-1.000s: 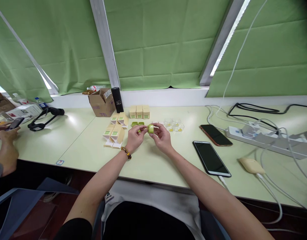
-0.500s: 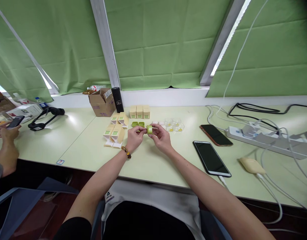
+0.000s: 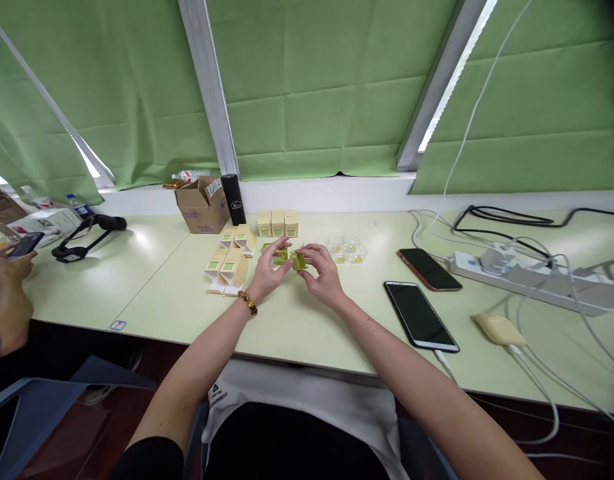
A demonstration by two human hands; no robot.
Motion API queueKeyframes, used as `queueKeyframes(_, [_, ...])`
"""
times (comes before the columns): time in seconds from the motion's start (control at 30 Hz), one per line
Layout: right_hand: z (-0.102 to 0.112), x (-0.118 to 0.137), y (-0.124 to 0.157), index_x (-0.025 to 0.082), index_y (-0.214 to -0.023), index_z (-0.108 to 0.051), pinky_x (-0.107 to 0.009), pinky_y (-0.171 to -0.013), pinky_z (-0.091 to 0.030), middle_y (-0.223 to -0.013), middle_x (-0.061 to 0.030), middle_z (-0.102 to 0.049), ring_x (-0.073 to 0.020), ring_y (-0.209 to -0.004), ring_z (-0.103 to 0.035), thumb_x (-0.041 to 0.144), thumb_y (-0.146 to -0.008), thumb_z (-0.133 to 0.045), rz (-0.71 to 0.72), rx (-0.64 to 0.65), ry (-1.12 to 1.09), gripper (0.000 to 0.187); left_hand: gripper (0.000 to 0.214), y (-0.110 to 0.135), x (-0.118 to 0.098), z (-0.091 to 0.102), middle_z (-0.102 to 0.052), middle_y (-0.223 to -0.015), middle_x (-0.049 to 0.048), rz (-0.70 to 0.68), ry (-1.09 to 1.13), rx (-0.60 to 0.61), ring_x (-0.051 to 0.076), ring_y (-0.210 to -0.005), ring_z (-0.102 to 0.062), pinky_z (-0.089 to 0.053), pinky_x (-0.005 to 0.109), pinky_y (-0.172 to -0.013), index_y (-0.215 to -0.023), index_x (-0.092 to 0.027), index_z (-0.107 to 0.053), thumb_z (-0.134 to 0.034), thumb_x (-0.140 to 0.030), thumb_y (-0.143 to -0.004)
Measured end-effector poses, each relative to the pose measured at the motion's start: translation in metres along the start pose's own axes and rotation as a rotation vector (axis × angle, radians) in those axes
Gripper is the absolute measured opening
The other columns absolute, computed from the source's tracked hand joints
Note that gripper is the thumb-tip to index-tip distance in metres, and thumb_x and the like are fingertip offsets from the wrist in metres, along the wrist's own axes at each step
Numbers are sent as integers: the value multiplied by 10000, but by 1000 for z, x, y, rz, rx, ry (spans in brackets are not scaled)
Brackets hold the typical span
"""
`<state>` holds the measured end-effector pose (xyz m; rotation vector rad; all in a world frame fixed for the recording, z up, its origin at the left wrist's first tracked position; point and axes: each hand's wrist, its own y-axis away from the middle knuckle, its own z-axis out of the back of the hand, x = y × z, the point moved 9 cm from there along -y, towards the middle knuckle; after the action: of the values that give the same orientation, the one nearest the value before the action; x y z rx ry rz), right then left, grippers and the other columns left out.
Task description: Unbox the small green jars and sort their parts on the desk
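A small green box (image 3: 299,261) is in the fingers of my right hand (image 3: 325,277), just above the table. Thumb and fingers of that hand close on its right side. My left hand (image 3: 267,272), with a beaded bracelet (image 3: 249,303) at the wrist, is beside it; its thumb and fingers are spread apart, the thumb tip close to the box. Behind the left fingers sit green trays (image 3: 281,255), partly hidden. Left of them stand several cream cartons with open flaps (image 3: 234,265). To the right lie clear plastic cups with yellow bottoms (image 3: 347,249).
More cream cartons (image 3: 277,224) stand in a row behind. A cardboard box (image 3: 203,207) and black cylinder (image 3: 233,200) are at the back. Two phones (image 3: 421,315), a power strip (image 3: 527,283) and cables lie at right. Another person's hand (image 3: 14,267) holds a phone at far left.
My left fingers have come off the small green box and spread apart. The box has turned in my right hand. The view has shifted slightly.
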<state>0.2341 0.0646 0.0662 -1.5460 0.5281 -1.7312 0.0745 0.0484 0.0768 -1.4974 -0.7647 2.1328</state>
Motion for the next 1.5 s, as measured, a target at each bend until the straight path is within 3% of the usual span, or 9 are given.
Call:
queueKeyframes(0.1, [1, 0, 0, 350, -1383, -632, -518, -1044, -608, -1324, -96, -584, -286, -1235, -630, 170, -887, -667, 15, -1, 43, 529, 432, -1, 5, -9, -679, -1372, 139, -15, 11, 94, 265, -1262, -643, -588, 401, -988, -1351, -234, -679, -727, -393, -952])
queueKeyframes(0.23, [5, -4, 0, 323, -1464, -520, -525, -1074, -588, -1357, -113, -624, -292, -1227, -665, 212, -885, -704, -10, -37, -35, 617, 394, -1, 12, -12, -682, -1367, 128, 10, 41, 80, 244, -1200, -677, -596, 400, -994, -1313, -228, -700, -748, -300, -929])
queueKeyframes(0.43, [8, 3, -1, 285, -1308, -572, -505, -1080, -594, -1282, -116, -635, -281, -1219, -672, 289, -921, -704, 11, -72, -35, 408, 478, 1, 10, -5, -697, -1298, 111, -1, -79, 1, 224, -1102, -683, -592, 407, -989, -1329, -233, -662, -795, -225, -870])
queueKeyframes(0.57, [9, 16, -1, 273, -1242, -633, -494, -994, -628, -1246, -121, -633, -283, -1192, -652, 280, -952, -652, 113, -68, 96, 291, 458, 3, -1, -10, -697, -1257, 92, -68, -232, 41, 240, -1166, -623, -586, 398, -950, -1315, -252, -667, -778, -184, -876])
queueKeyframes(0.73, [10, 25, 2, 271, -1148, -736, -504, -957, -597, -1184, -123, -648, -294, -1169, -630, 214, -975, -606, 258, -112, 352, 224, 389, 6, -11, -7, -705, -1195, 84, -134, -353, -15, 256, -1177, -589, -565, 430, -984, -1233, -231, -668, -783, -164, -867])
queueKeyframes(0.93, [8, 33, 5, 267, -1020, -816, -374, -769, -522, -926, -90, -635, -253, -961, -548, 168, -943, -664, 368, -160, 668, 197, 393, 10, -24, -11, -700, -1204, 93, -280, -489, -24, 285, -1181, -575, -528, 501, -1036, -1255, -234, -658, -773, -181, -883])
queueKeyframes(1.13, [7, 35, 5, 260, -901, -814, -344, -709, -456, -846, -77, -627, -234, -888, -513, 127, -923, -650, 363, -167, 786, 212, 345, 14, -32, -14, -697, -1197, 103, -367, -538, -27, 286, -1195, -580, -532, 520, -1030, -1254, -226, -672, -713, -173, -916])
queueKeyframes(1.27, [7, 35, 5, 255, -898, -799, -361, -724, -461, -851, -83, -634, -245, -893, -508, 124, -927, -631, 373, -173, 737, 215, 324, 14, -32, -17, -700, -1197, 105, -363, -544, -3, 291, -1197, -579, -538, 524, -1024, -1252, -228, -681, -683, -179, -932])
queueKeyframes(1.5, [7, 21, 2, 253, -871, -772, -413, -731, -454, -848, -96, -642, -268, -895, -515, 163, -947, -599, 267, -119, 663, 209, 320, 14, -33, -18, -704, -1204, 107, -347, -554, 14, 299, -1198, -585, -537, 537, -1029, -1250, -237, -693, -665, -177, -936])
